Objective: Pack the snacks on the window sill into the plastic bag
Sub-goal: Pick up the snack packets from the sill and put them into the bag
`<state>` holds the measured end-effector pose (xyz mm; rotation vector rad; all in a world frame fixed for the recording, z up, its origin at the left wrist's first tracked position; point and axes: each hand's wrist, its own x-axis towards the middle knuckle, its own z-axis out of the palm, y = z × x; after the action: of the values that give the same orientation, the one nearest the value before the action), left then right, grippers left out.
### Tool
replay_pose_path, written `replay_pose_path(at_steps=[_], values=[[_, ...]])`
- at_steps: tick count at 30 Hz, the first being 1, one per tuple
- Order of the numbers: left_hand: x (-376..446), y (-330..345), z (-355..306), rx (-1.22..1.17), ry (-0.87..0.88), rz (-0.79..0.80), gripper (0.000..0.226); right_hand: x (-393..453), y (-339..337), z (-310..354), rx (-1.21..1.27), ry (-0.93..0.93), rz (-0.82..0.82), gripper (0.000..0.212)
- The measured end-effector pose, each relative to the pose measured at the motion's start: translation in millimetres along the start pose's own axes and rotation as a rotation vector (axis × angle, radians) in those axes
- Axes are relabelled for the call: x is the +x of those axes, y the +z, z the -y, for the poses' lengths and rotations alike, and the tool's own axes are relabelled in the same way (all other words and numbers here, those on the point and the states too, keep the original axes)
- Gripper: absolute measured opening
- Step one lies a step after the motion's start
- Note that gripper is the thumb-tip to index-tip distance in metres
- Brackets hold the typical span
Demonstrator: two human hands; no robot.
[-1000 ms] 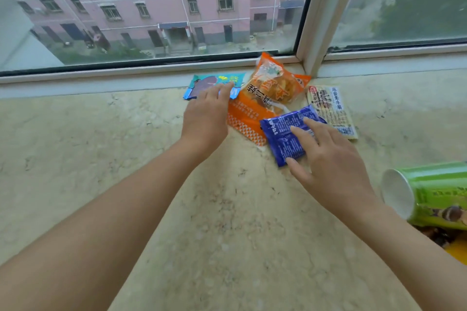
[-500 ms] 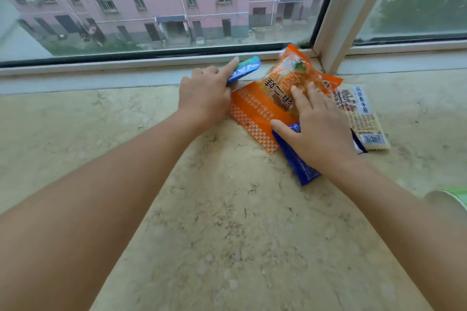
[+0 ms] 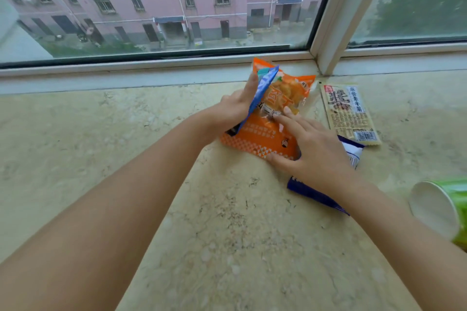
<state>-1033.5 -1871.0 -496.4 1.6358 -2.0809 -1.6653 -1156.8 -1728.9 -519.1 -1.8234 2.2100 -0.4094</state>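
On the sill [image 3: 227, 235] — left hand [image 3: 231, 111] grips upright blue packet [image 3: 260, 94], right hand [image 3: 313, 151] flat, released.

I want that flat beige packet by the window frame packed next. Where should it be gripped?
The beige packet lies flat and untouched on the sill, so probably pinch its near short end, by the barcode, coming from the right, where bare sill leaves room.

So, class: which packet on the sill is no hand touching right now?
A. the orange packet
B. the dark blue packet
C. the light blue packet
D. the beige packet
D: the beige packet lies alone on the sill, while the right hand covers the orange packet and dark blue packet, and the left hand holds the light blue packet.
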Motion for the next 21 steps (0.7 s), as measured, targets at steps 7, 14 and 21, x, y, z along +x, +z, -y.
replay_pose_path(at_steps=[7, 14, 21], values=[[-38, 12, 34, -0.194, 0.091, -0.075, 0.037, -42, 0, 9, 0.107, -0.073, 0.078, 0.078], [-91, 29, 59, -0.425, -0.018, -0.206, 0.066, -107, -3, 24, -0.169, 0.363, -0.043, 0.081], [-172, 36, 97, -0.622, -0.045, -0.319, 0.066, -149, -6, 39, -0.107, 0.233, 0.058, 0.066]])
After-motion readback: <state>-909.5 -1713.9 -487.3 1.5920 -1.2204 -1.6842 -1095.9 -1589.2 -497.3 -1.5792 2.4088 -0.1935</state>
